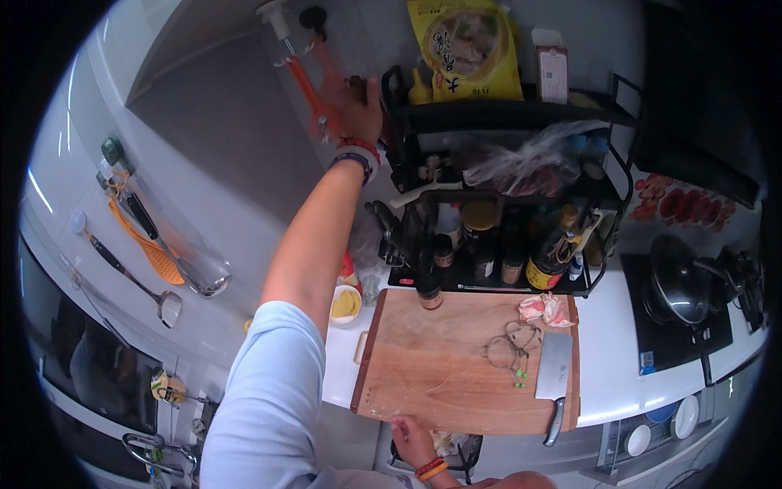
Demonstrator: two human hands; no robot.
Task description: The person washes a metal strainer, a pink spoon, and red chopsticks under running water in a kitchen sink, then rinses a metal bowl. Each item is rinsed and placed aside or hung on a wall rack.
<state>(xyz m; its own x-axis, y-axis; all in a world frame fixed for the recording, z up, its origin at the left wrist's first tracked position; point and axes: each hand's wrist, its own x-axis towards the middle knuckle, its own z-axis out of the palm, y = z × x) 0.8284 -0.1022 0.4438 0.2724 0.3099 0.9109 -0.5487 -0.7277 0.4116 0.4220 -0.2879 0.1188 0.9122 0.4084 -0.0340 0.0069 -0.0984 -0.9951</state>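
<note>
My left hand [361,116] is stretched up to the wall beside the black rack, at a blurred orange-red utensil [308,91] hanging below a white hook [275,21]. Blur hides whether the fingers grip it. My right hand [415,441] is low by the front edge of a wooden cutting board [440,367], fingers bent; I cannot tell if it holds anything. On the board's right lies a cleaver [555,367] with a black handle. Near it are crumpled pink-and-white wrapping [545,309], small green pieces [520,378] and a small jar [430,298] at the back edge.
A black rack [513,116] holds bottles, a soy sauce bottle [550,257], a plastic bag [525,165] and a yellow food packet [470,49]. Ladles and a spatula [168,305] hang left. A bowl [346,305] is left of the board; a lidded pan [679,281] sits right.
</note>
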